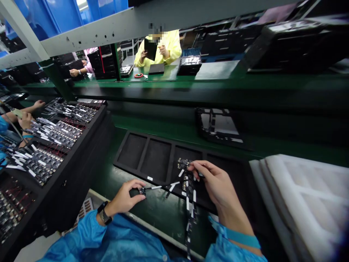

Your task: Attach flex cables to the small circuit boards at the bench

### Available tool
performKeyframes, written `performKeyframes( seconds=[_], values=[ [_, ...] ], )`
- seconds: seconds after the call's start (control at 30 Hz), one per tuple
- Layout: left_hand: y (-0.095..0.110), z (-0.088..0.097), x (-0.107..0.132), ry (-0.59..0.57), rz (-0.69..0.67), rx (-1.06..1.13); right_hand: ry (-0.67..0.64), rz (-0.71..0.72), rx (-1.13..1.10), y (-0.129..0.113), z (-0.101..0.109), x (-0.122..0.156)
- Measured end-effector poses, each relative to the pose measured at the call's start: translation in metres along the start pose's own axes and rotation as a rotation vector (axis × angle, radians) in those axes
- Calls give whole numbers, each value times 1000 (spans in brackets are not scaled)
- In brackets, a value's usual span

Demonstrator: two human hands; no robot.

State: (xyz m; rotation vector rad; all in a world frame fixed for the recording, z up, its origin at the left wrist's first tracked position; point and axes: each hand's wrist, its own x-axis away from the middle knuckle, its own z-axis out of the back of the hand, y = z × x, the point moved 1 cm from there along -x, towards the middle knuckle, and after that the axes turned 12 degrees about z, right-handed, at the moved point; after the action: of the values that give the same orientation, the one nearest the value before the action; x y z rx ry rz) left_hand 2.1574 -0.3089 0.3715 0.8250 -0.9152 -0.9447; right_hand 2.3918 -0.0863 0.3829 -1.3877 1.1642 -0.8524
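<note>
My left hand (125, 198) pinches a small black connector (142, 190) at the end of a thin cable, just above the green bench surface. My right hand (215, 182) is closed on a small dark circuit board (184, 167) with several black-and-white flex strips (189, 203) hanging from it. The board hovers over a black tray (152, 160) with several empty rectangular pockets. Both wrists wear blue sleeves, and a watch sits on my left wrist.
Stacked black trays (54, 142) full of similar boards stand at the left, with another person's hands (25, 116) beside them. White foam sheets (302, 196) lie at the right. A dark tray (218, 125) rests on the conveyor (169, 127). A person in yellow (160, 49) works across the line.
</note>
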Motion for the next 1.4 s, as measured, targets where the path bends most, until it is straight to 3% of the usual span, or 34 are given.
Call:
performKeyframes(
  seconds=[0.13,0.27,0.53,0.63,0.77,0.97,1.07,1.4],
  values=[
    [-6,0,-4,11,-18,119,-18,11,16,-1,1,0],
    [3,6,-7,-37,-31,282,-23,24,26,-2,0,1],
    [67,48,-14,17,-137,481,-49,42,19,-4,0,3],
    [95,54,-28,16,-138,438,-88,49,17,-1,1,4],
    [117,39,-62,-129,-90,282,-152,83,34,-3,-2,8],
    [106,-7,-109,-287,-55,207,-328,170,72,-14,-12,12],
    [99,-16,-115,-307,-44,181,-391,163,55,-14,-16,12],
    [101,-17,-109,-303,-61,152,-461,242,153,-10,-22,14]
  ],
)
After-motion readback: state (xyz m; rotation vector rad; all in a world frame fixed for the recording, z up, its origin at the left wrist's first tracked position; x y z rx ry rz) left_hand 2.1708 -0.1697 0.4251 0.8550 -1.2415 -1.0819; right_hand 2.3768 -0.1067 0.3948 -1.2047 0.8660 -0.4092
